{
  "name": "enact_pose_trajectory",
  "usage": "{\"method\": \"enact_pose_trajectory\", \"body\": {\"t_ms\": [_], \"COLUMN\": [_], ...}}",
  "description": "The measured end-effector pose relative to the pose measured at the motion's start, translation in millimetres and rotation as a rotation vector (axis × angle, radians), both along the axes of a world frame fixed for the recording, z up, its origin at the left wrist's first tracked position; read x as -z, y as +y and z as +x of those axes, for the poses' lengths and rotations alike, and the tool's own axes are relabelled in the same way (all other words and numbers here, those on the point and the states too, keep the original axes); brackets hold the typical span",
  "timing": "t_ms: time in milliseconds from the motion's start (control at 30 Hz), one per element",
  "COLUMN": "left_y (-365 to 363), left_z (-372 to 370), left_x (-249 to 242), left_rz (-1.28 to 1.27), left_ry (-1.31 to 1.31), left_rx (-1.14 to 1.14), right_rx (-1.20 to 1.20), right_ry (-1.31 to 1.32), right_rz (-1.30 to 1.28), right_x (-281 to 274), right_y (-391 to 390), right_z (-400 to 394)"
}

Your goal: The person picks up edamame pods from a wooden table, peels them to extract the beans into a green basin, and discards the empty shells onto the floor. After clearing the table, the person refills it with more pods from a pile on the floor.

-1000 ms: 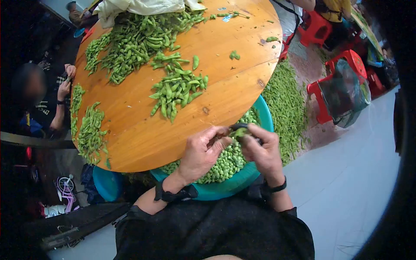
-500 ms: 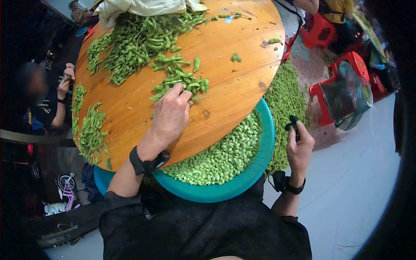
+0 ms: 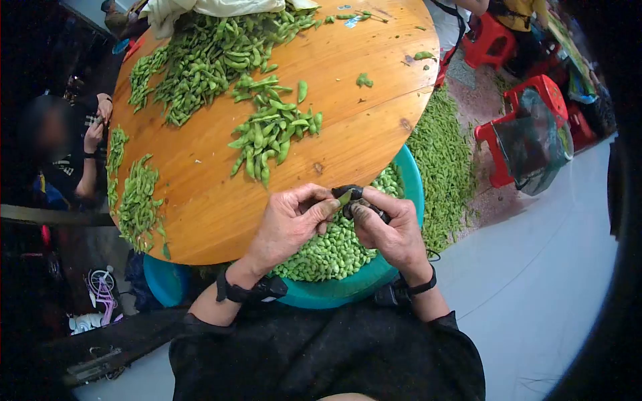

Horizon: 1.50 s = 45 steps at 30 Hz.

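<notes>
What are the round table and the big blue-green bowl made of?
The round table looks like wood with a shiny varnish: orange-brown boards with grain lines, dark knots and a seam between planks. The bowl looks like smooth plastic, judging by its even teal colour and thin rim, though I can't be sure.

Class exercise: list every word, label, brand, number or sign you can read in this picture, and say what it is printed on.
None can be read. The round wooden table, the teal basin, the red stools and the wristbands show no legible print. Small blue scraps at the table's far edge are too blurred to read.
</notes>
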<state>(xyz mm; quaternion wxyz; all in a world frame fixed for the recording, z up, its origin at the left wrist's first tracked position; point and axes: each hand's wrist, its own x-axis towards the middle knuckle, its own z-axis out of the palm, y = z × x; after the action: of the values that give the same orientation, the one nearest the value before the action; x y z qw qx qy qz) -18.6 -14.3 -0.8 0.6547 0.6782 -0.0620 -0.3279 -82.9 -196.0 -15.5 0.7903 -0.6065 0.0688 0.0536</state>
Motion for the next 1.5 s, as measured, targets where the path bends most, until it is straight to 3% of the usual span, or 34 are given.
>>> {"method": "enact_pose_trajectory", "body": {"t_ms": [100, 167, 300, 367, 400, 467, 600, 667, 700, 767, 800, 900, 1000, 1067, 1100, 1167, 1200, 1267, 1333, 1433, 1500], "left_y": [-2, -3, -1, 1, 0, 0, -2, -14, -17, -21, -20, -16, -17, -15, -13, -7, -4, 0, 1, -3, -5], "left_z": [-9, -14, -14, -12, -12, -13, -17, -29, -31, -34, -34, -30, -26, -22, -20, -14, -9, 3, 5, 0, -4], "left_x": [9, 16, 18, 13, 17, 27, 22, 16, 17, 21, 21, 20, 21, 18, 18, 18, 16, 12, 12, 10, 15], "left_rz": [0.086, 0.21, 0.189, -0.157, -0.157, -0.619, -0.495, 0.159, 0.159, 0.216, 0.216, 0.259, 0.206, 0.192, 0.192, 0.111, 0.111, -0.055, -0.053, 0.019, -0.023], "left_ry": [-0.121, -0.535, -0.515, 0.181, 0.182, 0.506, 0.452, -0.341, -0.343, -0.691, -0.69, -0.595, -0.577, -0.429, -0.427, -0.13, -0.129, 0.147, 0.145, 0.086, 0.034], "left_rx": [-0.055, -0.072, -0.029, -0.067, -0.066, -0.031, -0.037, -0.097, -0.096, -0.094, -0.095, -0.045, -0.056, 0.018, 0.018, 0.121, 0.119, 0.216, 0.252, 0.262, 0.209], "right_rx": [-0.027, -0.01, 0.025, -0.057, -0.055, -0.115, -0.032, 0.076, 0.077, 0.117, 0.116, 0.106, 0.13, 0.144, 0.144, 0.145, 0.143, 0.074, 0.062, 0.097, 0.199], "right_ry": [0.021, -0.015, -0.125, -0.036, -0.035, 0.058, 0.045, -0.054, -0.056, -0.04, -0.039, 0.032, -0.059, -0.231, -0.229, -0.189, -0.189, 0.137, 0.143, 0.035, -0.406], "right_rz": [-0.005, -0.026, -0.127, 0.041, 0.042, 0.338, 0.203, 0.003, 0.003, -0.165, -0.165, -0.083, -0.183, -0.439, -0.44, -0.306, -0.306, 0.059, 0.108, -0.11, -0.695], "right_x": [2, 3, 13, 7, 9, 15, 8, 14, 13, 11, 9, 7, 13, 19, 21, 22, 19, 11, 17, 20, 21], "right_y": [2, 3, 2, -3, -6, -9, -3, 2, 3, 3, 4, 5, 7, 7, 7, 7, 7, 4, 4, 10, 15], "right_z": [0, -1, 0, 0, -1, -1, -6, -8, -7, -8, -9, -11, -11, -13, -13, -12, -12, -12, -12, -13, -13]}}
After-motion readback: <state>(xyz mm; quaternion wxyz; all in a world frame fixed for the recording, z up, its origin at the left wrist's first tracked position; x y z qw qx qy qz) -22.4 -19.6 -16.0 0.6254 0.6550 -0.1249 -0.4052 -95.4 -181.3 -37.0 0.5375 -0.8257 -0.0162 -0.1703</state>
